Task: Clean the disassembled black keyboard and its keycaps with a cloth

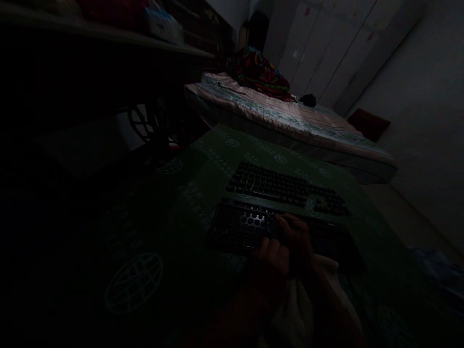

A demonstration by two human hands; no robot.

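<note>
A black keyboard base (232,227) with rows of bare key holes lies across the table in front of me. My right hand (295,237) is over its middle, fingers pinched together close to the surface; what they hold is too dark to make out. Just nearer and to the left, my left hand (270,258) is closed at the base's front edge, its grip also hidden in shadow. Beneath and between my forearms is a pale cloth (299,309). Behind the base, loose black keycaps (275,186) are laid out in keyboard order.
The green table cover (188,212) carries white globe prints and lettering. Beyond its far edge stands a bed (275,111) with a bundle of patterned fabric (259,72). At the left, a desk or shelf (108,36) rises above a dark spoked wheel (141,121). The room is very dim.
</note>
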